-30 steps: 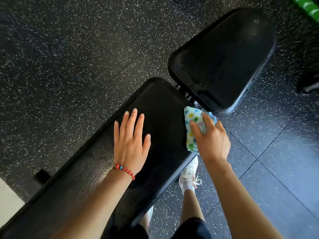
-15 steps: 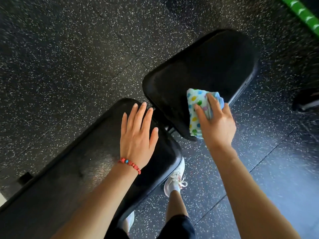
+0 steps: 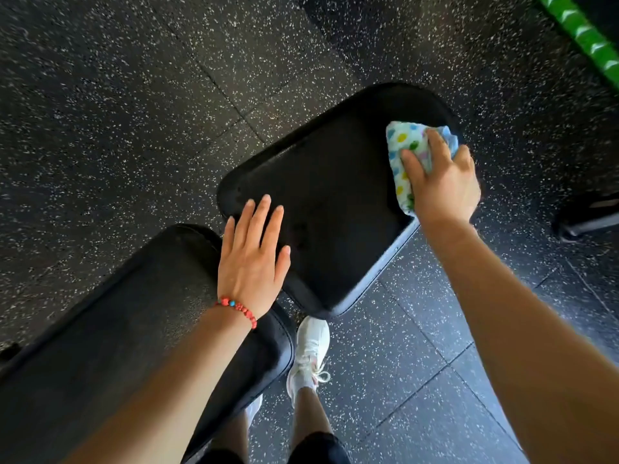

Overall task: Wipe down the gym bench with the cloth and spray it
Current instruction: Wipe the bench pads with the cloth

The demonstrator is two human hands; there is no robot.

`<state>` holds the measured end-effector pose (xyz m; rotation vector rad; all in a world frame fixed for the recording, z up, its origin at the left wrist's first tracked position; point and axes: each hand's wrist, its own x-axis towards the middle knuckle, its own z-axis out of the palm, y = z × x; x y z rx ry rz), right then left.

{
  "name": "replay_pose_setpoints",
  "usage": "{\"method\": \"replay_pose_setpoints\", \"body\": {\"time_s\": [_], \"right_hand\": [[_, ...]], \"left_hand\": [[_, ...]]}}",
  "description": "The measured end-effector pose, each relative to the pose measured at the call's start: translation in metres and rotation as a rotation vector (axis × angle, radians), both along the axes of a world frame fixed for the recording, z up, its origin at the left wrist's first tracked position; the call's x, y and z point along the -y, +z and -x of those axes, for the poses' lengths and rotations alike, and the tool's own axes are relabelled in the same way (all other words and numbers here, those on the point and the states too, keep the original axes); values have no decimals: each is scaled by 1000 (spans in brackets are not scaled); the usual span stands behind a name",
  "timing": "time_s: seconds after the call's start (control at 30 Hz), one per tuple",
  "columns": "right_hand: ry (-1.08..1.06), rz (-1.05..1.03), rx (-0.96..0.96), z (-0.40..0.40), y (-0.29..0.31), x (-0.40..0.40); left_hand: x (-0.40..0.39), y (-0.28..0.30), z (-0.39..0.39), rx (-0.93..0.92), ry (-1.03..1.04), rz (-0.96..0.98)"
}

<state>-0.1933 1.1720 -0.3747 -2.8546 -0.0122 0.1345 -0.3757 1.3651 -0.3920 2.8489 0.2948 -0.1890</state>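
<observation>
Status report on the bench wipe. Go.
Right hand presses cloth on seat pad. Left hand flat, open. No spray bottle in view. Nothing blocking.

bench seat pad [image 3: 328, 202]: black, flat | cloth [image 3: 403, 152]: dotted white, bunched, on pad's far right corner

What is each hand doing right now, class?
Left hand: open, fingers straight, flat over the seat pad.
Right hand: holds the spotted cloth against the pad's far corner.
</observation>
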Motion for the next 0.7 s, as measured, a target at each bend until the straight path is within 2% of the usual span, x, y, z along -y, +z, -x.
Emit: {"method": "replay_pose_setpoints", "body": {"time_s": [0.13,0.33,0.5,0.63,0.7], "right_hand": [[-31,-73,90,34,-9,-11],[238,-71,196,124,-16,-22],[379,-5,230,89,-14,-22],[202,26,233,29,-13,-42],[15,8,105,4,-10,-58]], "left_hand": [[-1,-5,3,24,-8,1],[-4,-5,4,35,-32,3],[-14,-1,15,50,17,7],[-32,-5,32,73,93,-20],[-39,-7,38,83,88,-35]]}}
